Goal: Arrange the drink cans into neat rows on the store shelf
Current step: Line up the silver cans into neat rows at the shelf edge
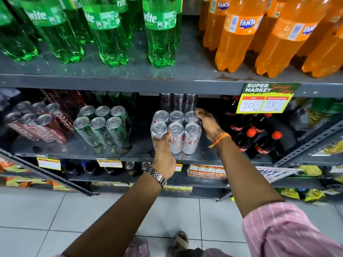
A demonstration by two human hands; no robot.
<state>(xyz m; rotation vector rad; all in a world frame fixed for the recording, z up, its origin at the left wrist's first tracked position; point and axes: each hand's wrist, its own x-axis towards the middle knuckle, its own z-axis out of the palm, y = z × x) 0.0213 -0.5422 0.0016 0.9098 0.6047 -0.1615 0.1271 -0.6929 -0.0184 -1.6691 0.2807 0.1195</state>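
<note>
currently the person is squaring up the silver diet coke six-pack [176, 133] on the middle shelf [130, 157], w/ both hands on the pack.

procedure, as judged from this view:
- slide the pack, don't lift it; the shrink wrap is likely holding the six cans as one unit.
- keep its front face parallel w/ the shelf lip and in line w/ the green six-pack [103, 125] to the left.
- push back evenly w/ both hands so the pack isn't twisting; a second silver pack [178, 101] is standing just behind it, so stop at contact.
- watch the coca-cola bottles [254, 134] near the right side.

grip state:
- left hand [164, 154] is reaching in from the front, fingers curling loosely onto the front-left can at the wrap; part closed, touching, not clearly clamping.
- right hand [207, 123] is opened out, fingers [199, 113] pressing on the back-right can's top edge, palm along the pack's right side; bracing contact, nothing enclosed.

the pack is sitting upright near the shelf front, between the green pack and the bottles.
</note>
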